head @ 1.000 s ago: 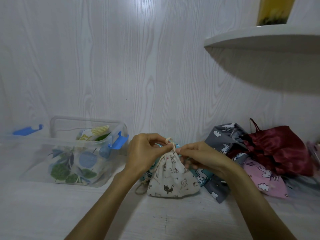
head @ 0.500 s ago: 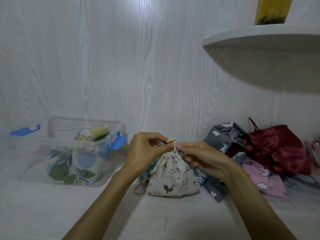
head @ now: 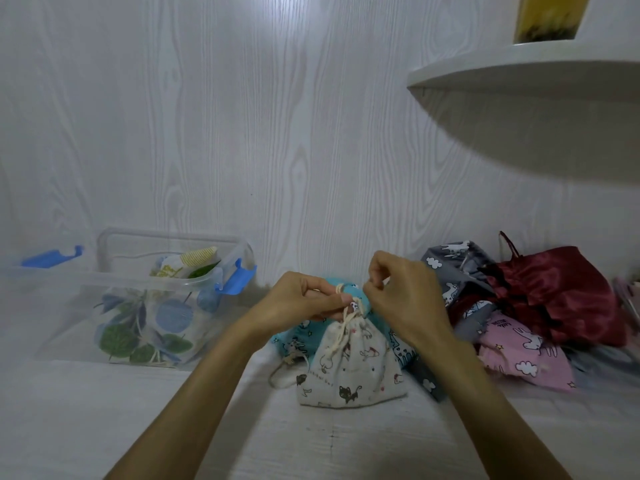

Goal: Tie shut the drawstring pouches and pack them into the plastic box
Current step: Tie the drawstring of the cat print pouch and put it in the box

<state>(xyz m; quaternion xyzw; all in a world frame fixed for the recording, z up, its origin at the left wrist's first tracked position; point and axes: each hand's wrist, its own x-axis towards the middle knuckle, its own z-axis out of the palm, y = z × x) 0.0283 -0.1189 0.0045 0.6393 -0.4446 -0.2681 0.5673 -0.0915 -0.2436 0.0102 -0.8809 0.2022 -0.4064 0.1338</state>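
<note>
Beige cord (head: pixel 341 325) now higher in right hand (head: pixel 403 299).

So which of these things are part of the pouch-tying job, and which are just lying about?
Part of the job:
cat-print pouch
its cord
left hand
right hand
plastic box
waiting pouches

Lying about:
wall shelf
yellow object on it
</note>
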